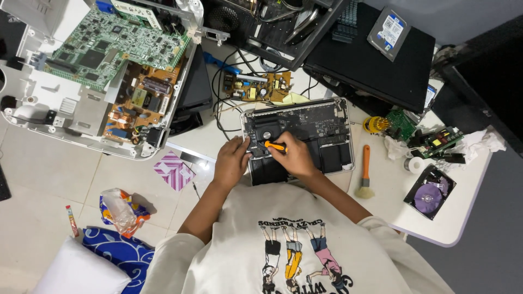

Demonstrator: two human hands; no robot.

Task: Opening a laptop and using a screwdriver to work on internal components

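Orange-handled screwdriver (275,146) sat pinched in the right hand (297,157), its tip down on the opened laptop (321,128) lying bottom-up on the white table (463,218). Light, stiff and thin, it seemed best held at the handle; the exposed boards looked fragile. The left hand (231,161) rested curled on the laptop's left edge, bracing it, probably gripping nothing. Both wrists bent inward

Orange screwdriver (276,146) tip hidden under right hand (294,158); opened laptop (305,128) near edge covered by hands.
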